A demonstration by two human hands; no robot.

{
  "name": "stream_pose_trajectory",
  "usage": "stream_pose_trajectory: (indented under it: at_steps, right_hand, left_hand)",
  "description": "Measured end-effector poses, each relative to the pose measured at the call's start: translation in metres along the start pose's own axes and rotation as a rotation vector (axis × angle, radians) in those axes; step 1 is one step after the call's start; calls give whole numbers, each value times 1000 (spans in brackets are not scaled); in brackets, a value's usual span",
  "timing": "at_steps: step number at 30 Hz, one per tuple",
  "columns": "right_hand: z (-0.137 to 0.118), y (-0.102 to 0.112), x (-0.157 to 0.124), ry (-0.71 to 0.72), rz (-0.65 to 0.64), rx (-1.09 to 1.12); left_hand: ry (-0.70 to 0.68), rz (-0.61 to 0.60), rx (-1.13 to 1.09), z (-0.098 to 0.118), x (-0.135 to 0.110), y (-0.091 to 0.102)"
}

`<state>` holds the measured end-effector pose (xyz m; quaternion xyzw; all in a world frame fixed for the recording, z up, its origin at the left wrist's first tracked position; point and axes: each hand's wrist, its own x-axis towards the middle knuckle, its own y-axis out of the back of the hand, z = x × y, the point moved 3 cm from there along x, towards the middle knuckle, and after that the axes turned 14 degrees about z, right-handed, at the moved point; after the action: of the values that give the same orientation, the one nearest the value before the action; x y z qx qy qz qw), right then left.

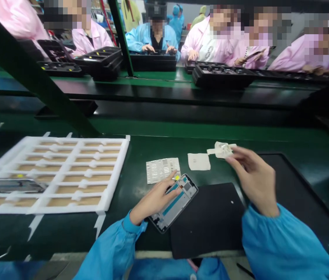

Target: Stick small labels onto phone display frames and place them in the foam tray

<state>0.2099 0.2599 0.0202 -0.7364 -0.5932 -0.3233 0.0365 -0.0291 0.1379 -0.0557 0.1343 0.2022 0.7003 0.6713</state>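
My left hand [162,194] holds a phone frame [176,203] tilted over the bench, its inner side up, with blue strips and a yellow dot showing. The thumb lies across the frame, and the fingers reach along its far edge over a sheet of small silvery stickers [160,169]. Farther right, my right hand [253,173] pinches the edge of a crumpled pale piece of paper or tape [222,150]. A square white paper [199,161] lies between the sticker sheet and the crumpled piece. Part of the phone frame is hidden under my left hand.
A white foam rack [117,167] with slots stands at left, holding another phone frame [12,185]. A black mat [208,221] lies before me, a black tray [292,179] at right. A green post [44,81] slants at upper left. Co-workers sit across the line behind stacked black trays [222,76].
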Motion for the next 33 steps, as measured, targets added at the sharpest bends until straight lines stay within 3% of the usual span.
stream_pose_trajectory:
  at_steps: [2,4,6,8,11,16,18,20,24,26,27,28,30,33]
  right_hand:
    - [25,54,-23,114,136,-296]
    - [54,91,-44,214,201,-533]
    - [80,108,-61,289,159,-686]
    - [94,112,-72,320,86,-781]
    - [90,115,-72,330,103,-799]
    - [36,130,-34,397,270,-774]
    - [14,115,-6,445,226,-725]
    - [-3,77,26,571,195,-585]
    - [-12,-50,75,680,27,-314]
    - [-15,-109,79,713,-115,-222]
    - [-17,-129,76,716,-178,-199]
    - [-18,-139,69,712,-232,-185]
    - [-15,-131,50,686,-297,-199]
    - [11,-59,18,628,-339,-372]
  left_hand:
    - [-12,3,-4,8,-5,2]
    - [-32,-6,-6,16,-10,3]
    - [-49,-30,0,24,-16,2]
    - [-63,-62,15,31,-21,0]
    - [-83,-100,22,38,-30,-4]
    - [-105,-122,7,40,-45,-7]
    - [-99,-119,2,40,-50,-7]
    - [-100,-132,-21,42,-53,-8]
    - [-119,-166,-56,48,-57,-12]
    - [-99,-155,-30,46,-60,-13]
    - [-85,-145,-20,44,-61,-12]
    - [-72,-135,-16,42,-62,-12]
    - [-55,-121,-19,38,-63,-11]
    - [-50,-123,-17,31,-61,-10]
